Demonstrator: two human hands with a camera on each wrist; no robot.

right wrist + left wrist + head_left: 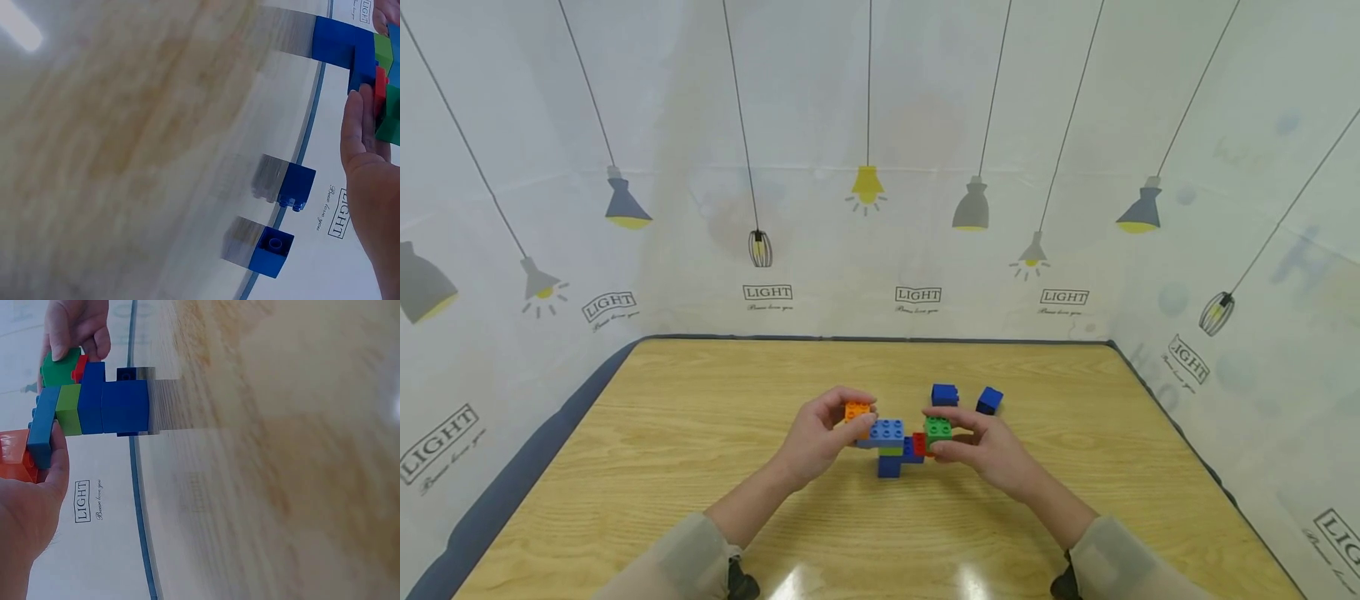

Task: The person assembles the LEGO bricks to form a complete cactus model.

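Observation:
In the head view a small tower of toy building bricks stands on the table. A dark blue brick (889, 468) forms its foot, and another dark blue brick (92, 400) sits above it, reaching out to the right. Over these are a lime green brick (70, 409) and a light blue brick (887, 431). My left hand (817, 435) pinches an orange brick (857, 411) at the tower's upper left. Between thumb and fingers, my right hand (996, 454) holds a green brick (937, 428) above a thin red brick (919, 443) on the right arm.
Two loose dark blue bricks lie behind the right hand: one (944, 395) on its side, the other (990, 401) farther right. The wooden table (700, 417) meets a lamp-printed curtain (820, 275) at its back and sides.

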